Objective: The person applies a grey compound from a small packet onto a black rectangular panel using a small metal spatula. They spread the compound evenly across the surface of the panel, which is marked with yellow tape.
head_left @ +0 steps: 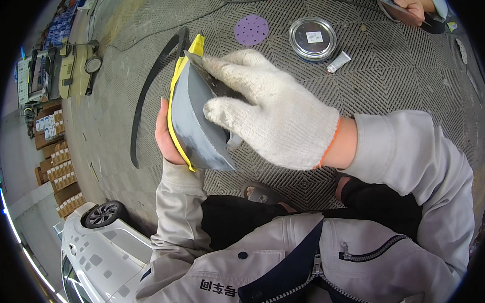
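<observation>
A curved shell-like car part, smooth grey with paler patches, is held up in front of me. Yellow masking tape runs along its left edge. My bare left hand is closed around that taped side, its fingers partly hidden behind the part. My right hand wears a white knit glove with an orange cuff edge. Between its thumb and fingers is a thin dark grey sheet, against the part's upper right edge. The sheet's exact kind is unclear.
On the patterned floor mat lie a purple sanding disc, a round tin, a small tube and a curved black strip. A co-worker's hand holds a flat object. A white car stands at lower left.
</observation>
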A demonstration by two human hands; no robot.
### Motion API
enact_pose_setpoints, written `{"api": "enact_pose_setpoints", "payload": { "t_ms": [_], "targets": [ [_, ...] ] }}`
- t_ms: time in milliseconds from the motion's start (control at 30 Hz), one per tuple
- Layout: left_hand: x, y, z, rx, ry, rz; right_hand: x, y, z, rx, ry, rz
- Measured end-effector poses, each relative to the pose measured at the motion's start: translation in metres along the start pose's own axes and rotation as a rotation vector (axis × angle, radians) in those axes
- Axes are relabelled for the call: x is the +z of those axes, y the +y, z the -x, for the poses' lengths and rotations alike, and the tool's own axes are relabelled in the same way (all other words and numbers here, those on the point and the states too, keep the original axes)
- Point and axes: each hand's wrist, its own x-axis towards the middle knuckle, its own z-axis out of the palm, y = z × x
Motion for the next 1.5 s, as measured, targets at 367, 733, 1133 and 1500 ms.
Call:
{"api": "enact_pose_setpoints", "payload": {
  "t_ms": [367,733,1133,1500],
  "targets": [
    [-0.007,0.003,0.002,0.03,0.055,-0.052,-0.005,-0.001,0.007,-0.092,0.002,0.108],
    [-0.002,0.0,0.0,-0.018,-0.007,0.107,0.0,-0.007,0.003,-0.101,-0.03,0.102],
    [-0.006,0.001,0.0,0.006,0.016,0.036,-0.014,-0.033,0.023,0.048,-0.205,0.094],
    [0.007,0.001,0.002,0.016,-0.031,0.036,-0.03,-0.036,0.042,-0.038,-0.312,0.122]
  ]
}}
